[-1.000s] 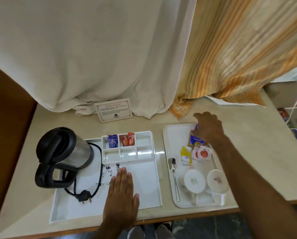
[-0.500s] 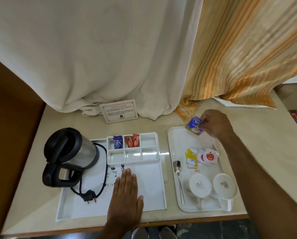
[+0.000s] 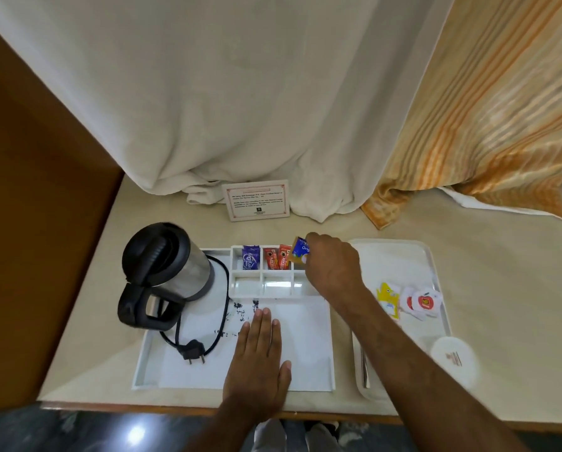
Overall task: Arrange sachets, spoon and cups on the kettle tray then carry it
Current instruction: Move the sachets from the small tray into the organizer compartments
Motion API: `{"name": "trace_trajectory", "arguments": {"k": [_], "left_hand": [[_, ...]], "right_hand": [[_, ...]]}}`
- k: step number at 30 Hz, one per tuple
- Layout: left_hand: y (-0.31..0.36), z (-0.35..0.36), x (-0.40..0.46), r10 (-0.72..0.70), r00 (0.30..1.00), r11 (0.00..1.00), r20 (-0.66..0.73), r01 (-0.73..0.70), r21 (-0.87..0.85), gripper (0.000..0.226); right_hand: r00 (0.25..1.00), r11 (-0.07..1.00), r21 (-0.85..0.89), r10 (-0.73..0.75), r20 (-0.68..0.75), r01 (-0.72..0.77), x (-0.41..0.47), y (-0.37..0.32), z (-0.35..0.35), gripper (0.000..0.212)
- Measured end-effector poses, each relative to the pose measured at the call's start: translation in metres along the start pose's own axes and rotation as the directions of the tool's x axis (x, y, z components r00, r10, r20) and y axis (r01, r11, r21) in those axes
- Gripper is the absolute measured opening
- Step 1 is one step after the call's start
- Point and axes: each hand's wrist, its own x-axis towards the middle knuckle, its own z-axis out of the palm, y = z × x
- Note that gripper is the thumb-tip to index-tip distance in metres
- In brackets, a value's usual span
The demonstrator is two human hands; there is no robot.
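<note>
Sachet poised over the kettle tray's (image 3: 149, 353) back-right compartment.
Your right hand (image 3: 333, 265) pinches the blue sachet (image 3: 300, 250); lower it upright just below your fingers while your flat, empty left hand (image 3: 260, 363) steadies the tray.

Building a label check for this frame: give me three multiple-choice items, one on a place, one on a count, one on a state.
1. Where is the blue-and-yellow sachet?
A. In the right hand, over the kettle tray's back right compartment
B. Flat on the side tray
C. Under the kettle

2. How many red sachets stand in the compartments?
A. None
B. Two
C. Five

3. What is the left hand doing?
A. Gripping the plug
B. Lifting a cup
C. Lying flat, palm down, on the kettle tray

Answers: 1 A, the fingers pinch it there. 2 B, a pair sits side by side. 3 C, the fingers are spread and empty.
</note>
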Motion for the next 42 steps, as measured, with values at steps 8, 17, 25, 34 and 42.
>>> {"name": "trace_trajectory", "arguments": {"k": [8,17,25,34,42], "left_hand": [[0.0,0.001,0.0,-0.003,1.0,1.0,-0.013,0.003,-0.013,0.077],[-0.001,0.006,0.0,0.0,1.0,1.0,-0.014,0.0,0.001,0.078],[-0.002,0.009,0.0,0.016,0.999,1.0,-0.04,-0.016,-0.006,0.079],[-0.004,0.011,0.0,0.026,0.999,0.999,-0.037,-0.027,-0.019,0.077],[-0.003,0.007,-0.001,0.008,1.0,1.0,-0.015,-0.008,-0.024,0.078]], "right_hand": [[0.993,0.999,0.0,0.039,-0.114,-0.039,-0.004,0.007,0.008,0.016],[0.997,0.999,0.04,-0.034,-0.067,0.037,-0.001,0.001,0.025,0.029],[0.991,0.996,-0.065,-0.061,-0.119,0.054,-0.017,0.026,0.026,0.047],[0.9,0.927,-0.364,0.23,0.37,-0.087,-0.048,0.142,-0.016,0.049],[0.914,0.967,-0.209,0.215,0.345,-0.149,-0.035,0.12,-0.026,0.023]]}}
